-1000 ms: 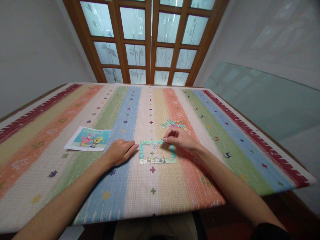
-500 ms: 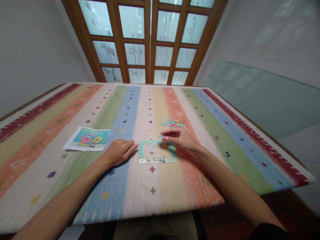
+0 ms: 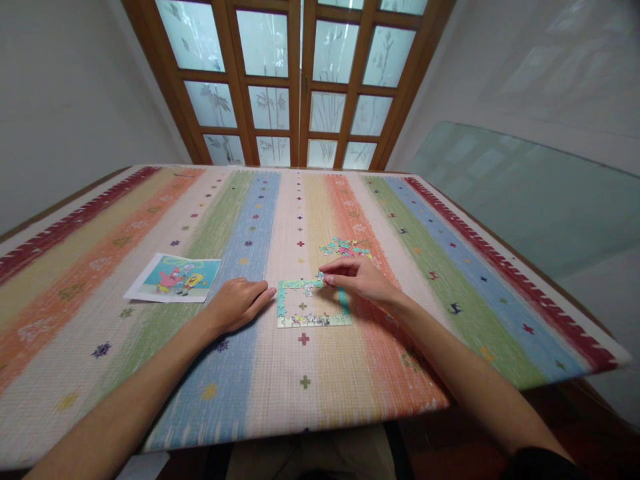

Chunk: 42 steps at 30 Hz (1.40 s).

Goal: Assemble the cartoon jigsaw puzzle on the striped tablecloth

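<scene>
On the striped cloth lies a small jigsaw puzzle frame (image 3: 281, 303), its border pieces joined into a rectangle and a few pieces hanging inward from the top edge. My right hand (image 3: 361, 280) pinches a small puzzle piece (image 3: 321, 275) between thumb and fingers, just above the top right of the border. My left hand (image 3: 243, 305) rests on the cloth left of the puzzle, fingers curled together and thumb pointing toward the border's left side. Whether anything is under those fingers is hidden. A heap of loose puzzle pieces (image 3: 345, 247) lies just beyond my right hand.
A creased picture sheet (image 3: 175, 279) with cartoon figures lies to the left of my left hand. The striped tablecloth (image 3: 305, 413) covers the table to its near edge. Wooden glazed doors (image 3: 301, 87) stand behind, and a glass panel (image 3: 525, 193) leans at the right.
The right hand has shifted very slightly left with the puzzle piece still pinched. My left hand and the puzzle border look the same.
</scene>
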### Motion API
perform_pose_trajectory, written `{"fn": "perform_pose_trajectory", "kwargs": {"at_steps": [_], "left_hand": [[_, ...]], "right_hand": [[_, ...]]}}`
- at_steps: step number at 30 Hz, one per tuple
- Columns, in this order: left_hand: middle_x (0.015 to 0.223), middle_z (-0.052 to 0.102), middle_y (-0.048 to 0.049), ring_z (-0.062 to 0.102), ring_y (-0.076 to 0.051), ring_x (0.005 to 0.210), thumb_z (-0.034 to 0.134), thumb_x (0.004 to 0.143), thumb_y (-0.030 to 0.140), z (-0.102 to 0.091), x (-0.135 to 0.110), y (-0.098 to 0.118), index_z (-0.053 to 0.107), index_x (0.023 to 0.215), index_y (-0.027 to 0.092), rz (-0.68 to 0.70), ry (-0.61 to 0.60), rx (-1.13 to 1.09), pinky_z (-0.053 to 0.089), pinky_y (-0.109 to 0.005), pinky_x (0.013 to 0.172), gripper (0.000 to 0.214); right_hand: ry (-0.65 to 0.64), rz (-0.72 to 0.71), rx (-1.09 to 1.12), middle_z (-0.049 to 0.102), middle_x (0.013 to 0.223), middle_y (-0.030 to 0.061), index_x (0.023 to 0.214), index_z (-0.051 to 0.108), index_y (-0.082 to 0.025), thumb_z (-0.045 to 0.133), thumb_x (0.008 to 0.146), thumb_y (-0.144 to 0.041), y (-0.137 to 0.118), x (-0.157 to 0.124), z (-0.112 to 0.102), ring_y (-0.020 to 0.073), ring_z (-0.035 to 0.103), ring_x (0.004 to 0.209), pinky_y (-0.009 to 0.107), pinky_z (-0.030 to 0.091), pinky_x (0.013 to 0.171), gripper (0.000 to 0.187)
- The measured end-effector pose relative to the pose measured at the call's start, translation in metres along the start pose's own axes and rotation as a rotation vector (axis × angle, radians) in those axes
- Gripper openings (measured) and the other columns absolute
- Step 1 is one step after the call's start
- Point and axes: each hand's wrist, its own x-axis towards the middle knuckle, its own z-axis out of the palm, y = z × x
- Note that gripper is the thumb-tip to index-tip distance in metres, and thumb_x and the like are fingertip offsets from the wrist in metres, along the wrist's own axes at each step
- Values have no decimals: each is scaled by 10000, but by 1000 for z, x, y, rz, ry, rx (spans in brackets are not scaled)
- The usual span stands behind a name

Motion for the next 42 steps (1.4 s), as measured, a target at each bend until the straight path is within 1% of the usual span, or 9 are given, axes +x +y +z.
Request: {"fn": "perform_pose_trajectory", "kwargs": {"at_steps": [7,12,16,22,26,32,36,38,42], "left_hand": [[623,620,-20,558,-179,565,174,1121,450,0,0,0,567,772,198,12,15,8,361,-303,597,583],[614,614,-19,550,-180,556,171,1121,453,1,-1,0,566,768,198,16,23,13,354,-302,589,587],[613,609,-11,548,-172,558,201,1120,440,1,-1,0,561,768,199,14,28,6,356,-293,590,558],[594,589,-3,535,-168,545,269,1115,416,0,0,1,557,756,199,24,53,-14,351,-292,582,509],[596,589,-7,530,-161,542,331,1105,367,0,1,3,549,724,197,60,133,-28,357,-297,573,471],[703,648,-42,575,-164,621,400,1082,277,-3,4,17,630,820,163,153,289,-89,428,-304,609,367],[667,624,-28,556,-157,601,434,1061,222,-8,5,29,649,845,157,227,366,-139,437,-304,589,312],[650,616,-16,550,-154,582,446,1049,208,-9,4,35,660,887,156,266,363,-158,440,-306,575,273],[615,595,6,534,-158,525,430,1052,251,-8,1,47,676,1020,156,345,260,-171,414,-315,506,266]], "right_hand": [[-12,-75,-95,745,947,82,931,793,-234,716,847,-325,-1,3,0,197,690,805,381,567,781,146],[-24,-21,-5,708,848,58,1039,642,-235,645,930,-381,-2,-3,7,193,682,744,368,553,696,183],[-25,-58,-10,664,873,47,1029,564,-247,665,924,-370,0,-3,8,185,648,728,353,528,650,191],[-48,-119,-28,667,1002,75,1041,565,-242,705,884,-312,3,1,7,196,646,856,383,544,779,222],[-69,-138,-114,688,1008,80,1012,582,-245,666,904,-272,2,-1,11,215,663,922,399,537,833,139],[-122,-218,-394,724,1022,74,1016,634,-237,589,930,-182,-5,-10,20,208,650,895,376,518,820,112],[-192,-233,-443,732,1018,72,1025,649,-220,554,944,-138,-7,-13,28,189,653,885,343,514,805,149],[-221,-249,-459,733,1015,75,1045,651,-208,553,942,-120,-6,-14,31,179,649,866,328,509,788,168],[-270,-291,-493,736,1007,79,1089,652,-192,567,959,-135,-3,-14,35,168,640,838,315,501,779,166]]}}
